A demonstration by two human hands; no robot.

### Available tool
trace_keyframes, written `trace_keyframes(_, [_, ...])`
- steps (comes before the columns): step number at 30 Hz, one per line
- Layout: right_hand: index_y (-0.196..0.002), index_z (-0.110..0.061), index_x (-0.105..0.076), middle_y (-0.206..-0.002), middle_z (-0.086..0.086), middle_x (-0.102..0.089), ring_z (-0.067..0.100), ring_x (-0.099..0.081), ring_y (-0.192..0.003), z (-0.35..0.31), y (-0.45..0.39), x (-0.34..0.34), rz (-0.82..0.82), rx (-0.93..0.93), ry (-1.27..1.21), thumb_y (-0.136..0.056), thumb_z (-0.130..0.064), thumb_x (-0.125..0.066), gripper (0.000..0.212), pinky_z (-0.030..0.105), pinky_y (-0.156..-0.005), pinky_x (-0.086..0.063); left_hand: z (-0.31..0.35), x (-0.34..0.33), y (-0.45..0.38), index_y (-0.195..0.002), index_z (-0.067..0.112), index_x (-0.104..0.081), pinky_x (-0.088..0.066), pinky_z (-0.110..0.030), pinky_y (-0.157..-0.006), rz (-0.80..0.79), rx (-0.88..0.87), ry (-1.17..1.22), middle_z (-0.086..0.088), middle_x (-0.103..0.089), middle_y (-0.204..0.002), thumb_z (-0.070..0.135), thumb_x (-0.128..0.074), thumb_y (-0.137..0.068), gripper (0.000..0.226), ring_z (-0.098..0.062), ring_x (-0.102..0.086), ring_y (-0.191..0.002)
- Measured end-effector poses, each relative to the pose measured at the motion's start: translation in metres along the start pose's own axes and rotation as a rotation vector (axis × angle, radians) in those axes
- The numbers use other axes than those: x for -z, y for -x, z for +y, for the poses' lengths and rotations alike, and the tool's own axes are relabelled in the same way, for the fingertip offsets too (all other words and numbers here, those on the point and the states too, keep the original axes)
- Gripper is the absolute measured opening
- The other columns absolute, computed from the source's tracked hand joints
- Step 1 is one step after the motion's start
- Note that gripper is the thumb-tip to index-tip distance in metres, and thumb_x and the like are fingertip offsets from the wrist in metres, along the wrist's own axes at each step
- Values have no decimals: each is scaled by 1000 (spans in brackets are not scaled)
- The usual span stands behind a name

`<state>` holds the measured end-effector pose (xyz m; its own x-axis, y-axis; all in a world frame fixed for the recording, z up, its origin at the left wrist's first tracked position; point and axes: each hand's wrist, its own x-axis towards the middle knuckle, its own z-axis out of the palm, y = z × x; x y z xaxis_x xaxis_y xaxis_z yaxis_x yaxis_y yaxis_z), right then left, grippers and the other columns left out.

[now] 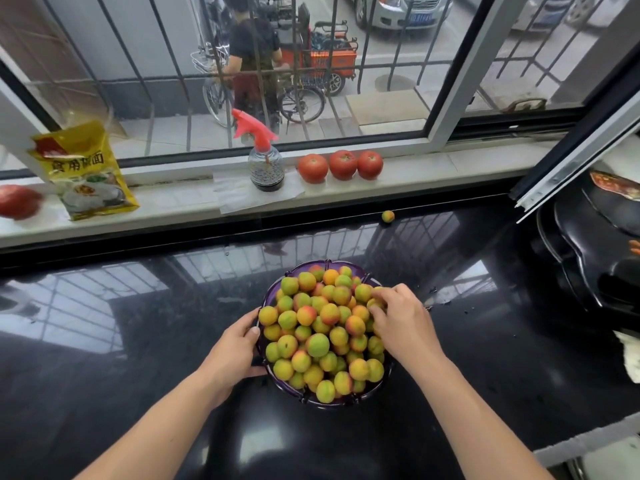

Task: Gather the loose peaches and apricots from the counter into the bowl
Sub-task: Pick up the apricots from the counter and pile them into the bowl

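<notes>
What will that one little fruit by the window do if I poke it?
The lone fruit looks round and sits on a shiny black counter, so it would probably roll away easily. It looks small, so it is likely light to lift. If it is ripe, squeezing hard could bruise it.

bowl [273, 292]: purple | fruit [317, 344]: yellow-green, orange-red blush | counter [138, 341]: glossy black | tomatoes [343, 164]: red

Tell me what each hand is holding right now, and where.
The left hand grips the purple bowl by its left rim. The right hand rests on the fruit at the right side; a grasp cannot be told.
</notes>
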<state>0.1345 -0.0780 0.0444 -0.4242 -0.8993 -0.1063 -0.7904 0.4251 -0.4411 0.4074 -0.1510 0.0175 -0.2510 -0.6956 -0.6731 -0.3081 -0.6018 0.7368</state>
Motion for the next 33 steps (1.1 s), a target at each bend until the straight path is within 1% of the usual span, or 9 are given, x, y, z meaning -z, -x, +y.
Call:
trace_keyframes(5, [-115,-25,-67,-102,-8,-56,13,-60,-89,9,-5,10,17,10,-132,-97,-28,-62,19,33,-80,-49,-1,3,-1,-135,40,-60,-63,-35,-70,-20,3,-2,4,-76,-121,18,-32,-114,41,-17,-76,-103])
trace_keyframes(8, [-113,-24,-70,-106,-4,-61,17,-62,-95,30,-42,19,78,-139,-230,-97,-25,-60,19,33,-87,-49,0,5,-3,-134,40,-60,-63,-33,-71,-35,3,-10,4,-76,-121,18,-32,-114,40,-17,-76,-104])
trace_keyframes(11, [-121,-24,-67,-121,5,-63,26,-61,-109,54,-101,12,33,-252,-156,-97,-25,-58,26,35,-92,-46,-2,7,-6,-135,41,-60,-62,-37,-79,-44,5,-23,5,-76,-123,18,-33,-114,41,-17,-75,-107])
trace_keyframes(16, [-146,-19,-44,-147,12,-37,41,-54,-120,53,-187,-11,-35,-308,-17,-100,-23,-50,47,40,-95,-43,-5,6,-7,-138,40,-58,-62,-40,-88,-49,2,-28,4,-76,-124,15,-31,-114,43,-20,-74,-110])
trace_keyframes(21, [-144,-16,-39,-143,15,-35,41,-49,-122,40,-230,-41,-1,-246,56,-101,-24,-53,46,46,-100,-44,-1,7,-8,-139,39,-57,-62,-41,-90,-61,11,-45,4,-75,-125,14,-31,-114,44,-19,-74,-112])
trace_keyframes(23, [-141,-13,-41,-140,17,-40,40,-51,-120,41,-235,-45,47,-191,77,-100,-22,-56,44,46,-97,-46,3,8,-7,-138,38,-58,-63,-38,-85,-66,24,-47,6,-76,-123,12,-31,-114,44,-18,-74,-111])
trace_keyframes(26, [-127,-11,-46,-129,16,-49,41,-54,-114,47,-242,-36,47,-113,137,-99,-22,-59,33,46,-89,-46,6,9,-7,-140,37,-57,-62,-44,-90,-73,38,-55,6,-75,-124,11,-31,-114,44,-17,-73,-113])
trace_keyframes(30, [-108,-14,-46,-114,17,-59,42,-58,-104,59,-244,-18,14,-160,203,-96,-15,-58,17,43,-81,-45,9,9,-5,-139,37,-58,-62,-44,-90,-73,35,-71,7,-76,-123,13,-31,-114,43,-16,-73,-112])
trace_keyframes(33, [-114,-14,-45,-120,18,-56,44,-57,-108,61,-237,-18,24,-204,156,-93,-13,-57,24,46,-88,-48,12,6,-1,-137,37,-59,-63,-37,-82,-67,35,-65,7,-77,-120,13,-31,-114,43,-15,-74,-110])
